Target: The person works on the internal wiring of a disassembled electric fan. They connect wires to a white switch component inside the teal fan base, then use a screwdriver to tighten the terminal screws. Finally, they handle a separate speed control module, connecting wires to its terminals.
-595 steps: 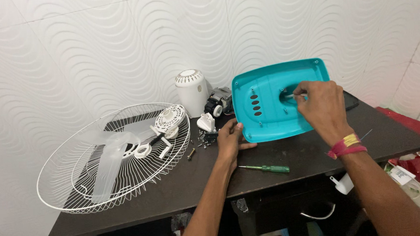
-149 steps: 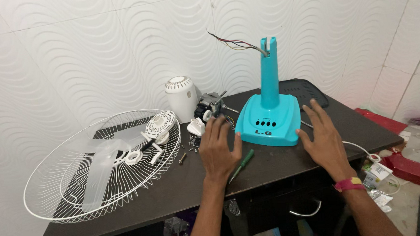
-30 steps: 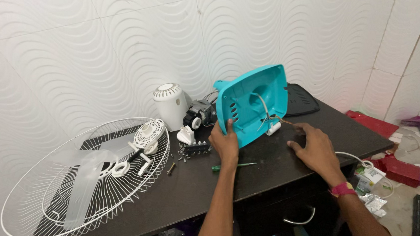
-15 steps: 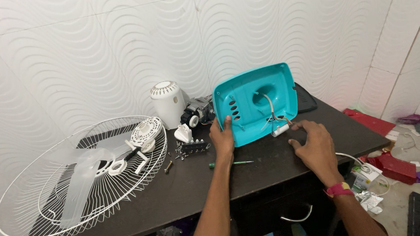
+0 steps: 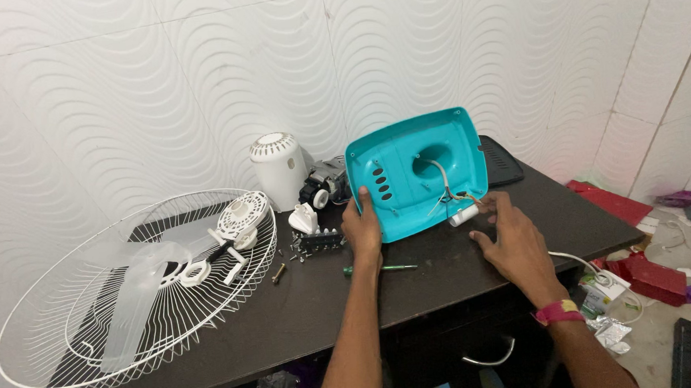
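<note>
- Turquoise plastic fan base stands tilted on its edge on the dark wooden table, hollow underside facing me.
- My left hand grips its lower left edge.
- My right hand is open, fingertips touching the small white cylinder hanging on wires.
- Green screwdriver lies just below the base.

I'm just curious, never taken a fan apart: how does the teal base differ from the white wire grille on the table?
The teal base is solid plastic, tipped up on edge with its hollow underside and wires showing; the white wire grille is open mesh lying flat. The base is held by the left hand, with the right hand at its wires; the grille lies untouched and overhangs the table. The grille is wider. Both are fan parts.
</note>
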